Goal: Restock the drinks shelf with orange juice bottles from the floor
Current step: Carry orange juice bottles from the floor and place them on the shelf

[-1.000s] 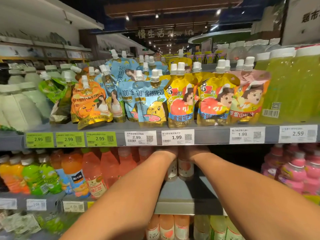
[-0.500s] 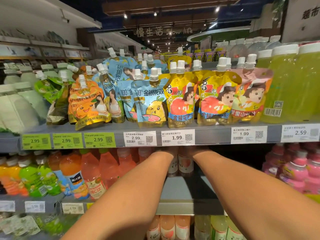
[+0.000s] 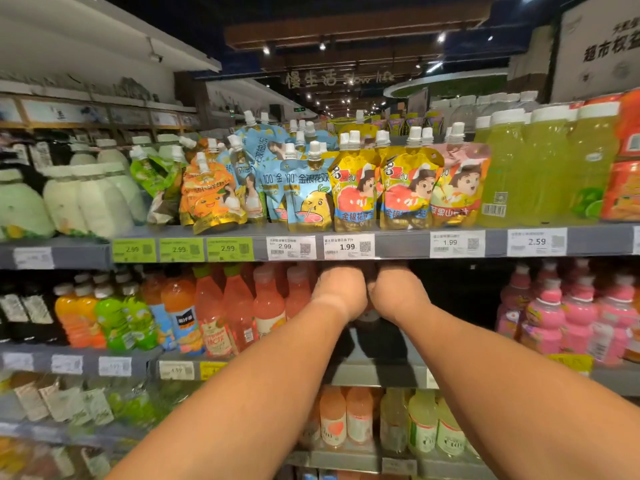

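Honestly, both bare hands, left hand [image 3: 341, 294] & right hand [image 3: 398, 296], sit deep in the grey metal middle shelf [image 3: 377, 374] gap w/ fingers hidden, can't tell their grip, so restocking looks midway imo.

Pouches [image 3: 311, 188] on top shelf [image 3: 398, 242]; bottles [image 3: 225, 306] below, left; pink bottles [image 3: 571, 317] right; hands [image 3: 370, 292] side by side in gap between, under top shelf.

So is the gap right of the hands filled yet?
Empty: the middle shelf is dark and bare before the pink bottles.
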Demonstrator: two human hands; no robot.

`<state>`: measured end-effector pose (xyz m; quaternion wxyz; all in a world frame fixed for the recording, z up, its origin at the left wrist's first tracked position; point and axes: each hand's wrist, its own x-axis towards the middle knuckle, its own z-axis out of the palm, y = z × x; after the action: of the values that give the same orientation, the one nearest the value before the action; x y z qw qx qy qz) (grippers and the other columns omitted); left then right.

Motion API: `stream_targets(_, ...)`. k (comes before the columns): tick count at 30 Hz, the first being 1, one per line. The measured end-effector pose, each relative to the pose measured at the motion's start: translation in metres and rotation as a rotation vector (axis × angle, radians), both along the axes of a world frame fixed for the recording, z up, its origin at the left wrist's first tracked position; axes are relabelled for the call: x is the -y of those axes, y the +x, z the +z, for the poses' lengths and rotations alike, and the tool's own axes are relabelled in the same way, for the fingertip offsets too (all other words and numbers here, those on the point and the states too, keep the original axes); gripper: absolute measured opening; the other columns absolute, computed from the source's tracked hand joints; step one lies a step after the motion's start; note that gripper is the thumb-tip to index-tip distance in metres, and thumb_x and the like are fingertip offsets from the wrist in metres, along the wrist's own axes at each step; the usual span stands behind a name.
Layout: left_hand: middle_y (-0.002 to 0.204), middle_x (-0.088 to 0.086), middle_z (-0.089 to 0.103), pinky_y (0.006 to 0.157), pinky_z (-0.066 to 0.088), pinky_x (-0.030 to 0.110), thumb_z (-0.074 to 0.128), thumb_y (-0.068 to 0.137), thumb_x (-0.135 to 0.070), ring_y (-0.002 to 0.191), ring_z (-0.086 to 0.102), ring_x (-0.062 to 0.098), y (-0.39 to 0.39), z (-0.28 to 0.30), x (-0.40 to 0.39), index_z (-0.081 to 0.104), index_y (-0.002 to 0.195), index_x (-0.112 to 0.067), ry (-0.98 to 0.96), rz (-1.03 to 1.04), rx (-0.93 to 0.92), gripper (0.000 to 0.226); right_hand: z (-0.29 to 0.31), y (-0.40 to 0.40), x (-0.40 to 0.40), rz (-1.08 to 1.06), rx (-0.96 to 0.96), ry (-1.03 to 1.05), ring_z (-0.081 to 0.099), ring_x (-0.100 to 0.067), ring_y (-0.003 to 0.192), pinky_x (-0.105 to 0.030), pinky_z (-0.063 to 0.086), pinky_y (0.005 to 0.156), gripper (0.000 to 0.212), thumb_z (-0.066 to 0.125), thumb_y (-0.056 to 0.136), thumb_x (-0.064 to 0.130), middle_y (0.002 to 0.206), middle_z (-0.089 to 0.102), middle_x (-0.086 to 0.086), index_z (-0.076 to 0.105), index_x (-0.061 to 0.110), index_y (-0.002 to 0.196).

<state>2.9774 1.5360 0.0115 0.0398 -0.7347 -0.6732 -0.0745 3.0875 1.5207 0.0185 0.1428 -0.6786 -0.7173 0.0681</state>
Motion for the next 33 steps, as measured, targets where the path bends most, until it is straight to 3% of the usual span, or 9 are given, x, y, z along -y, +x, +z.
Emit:
stream_targets(3,0.117,0.014,0.054,0.094,0.042,0.043,0.042,0.093,-0.032,0.109,0.047,0.034,0.009,-0.01,0.048,0.057,0.116,-0.008,0.18,0.007,-0.072,0.036,-0.005,0.011,0.037,0.057,-0.098,0.152,0.057,-0.037,0.098,-0.041,0.048,0.075,0.031,0.043,0.095,0.032,0.115,0.051,-0.016,0.049,0.008,0.114)
stream_targets(8,0.12,0.011,0.057,0.097,0.044,0.043,0.052,0.085,-0.032,0.116,0.049,0.032,0.004,-0.024,0.148,0.061,0.116,-0.014,0.087,0.208,-0.084,0.037,-0.018,0.029,0.108,0.217,0.059,0.146,0.058,-0.036,0.105,-0.042,0.049,0.083,0.043,0.044,0.098,0.042,0.127,0.041,-0.012,0.044,0.011,0.127)
stream_targets(15,0.106,0.007,0.067,0.073,0.045,0.034,0.054,0.086,-0.033,0.097,0.062,0.029,-0.023,-0.024,0.288,0.065,0.099,-0.017,-0.07,0.493,-0.014,0.024,-0.028,0.024,0.211,0.466,0.087,0.104,0.057,-0.034,0.109,-0.043,0.05,0.088,0.044,0.042,0.097,0.043,0.124,0.046,-0.012,0.048,0.011,0.127)
stream_targets(19,0.102,0.005,0.066,0.076,0.047,0.039,0.054,0.085,-0.033,0.095,0.062,0.029,-0.053,-0.029,0.371,0.061,0.091,-0.019,-0.134,0.634,0.0,0.017,-0.039,-0.027,0.275,0.669,0.138,0.07,0.055,-0.033,0.114,-0.042,0.048,0.091,0.039,0.041,0.099,0.038,0.125,0.048,-0.013,0.051,0.01,0.125)
stream_targets(24,0.101,0.005,0.067,0.074,0.049,0.037,0.052,0.085,-0.039,0.092,0.064,0.028,-0.115,-0.041,0.483,0.067,0.098,-0.019,-0.155,0.833,0.019,0.028,-0.049,-0.114,0.366,0.864,0.113,0.03,0.055,-0.033,0.111,-0.042,0.048,0.086,0.042,0.041,0.098,0.043,0.124,0.046,-0.011,0.048,0.012,0.125)
stream_targets(28,0.108,0.006,0.065,0.08,0.047,0.039,0.053,0.086,-0.035,0.1,0.062,0.03,-0.168,-0.054,0.585,0.063,0.104,-0.019,-0.165,1.043,0.046,0.026,-0.059,-0.175,0.446,1.045,0.095,0.0,0.057,-0.033,0.108,-0.04,0.047,0.082,0.043,0.041,0.098,0.043,0.125,0.046,-0.012,0.049,0.011,0.127)
stream_targets(33,0.108,0.007,0.063,0.084,0.046,0.042,0.052,0.088,-0.031,0.099,0.058,0.03,-0.226,-0.062,0.676,0.058,0.108,-0.018,-0.18,1.211,0.085,0.025,-0.066,-0.238,0.516,1.16,0.123,0.007,0.056,-0.034,0.109,-0.042,0.048,0.087,0.048,0.04,0.097,0.047,0.126,0.047,-0.014,0.049,0.013,0.129)
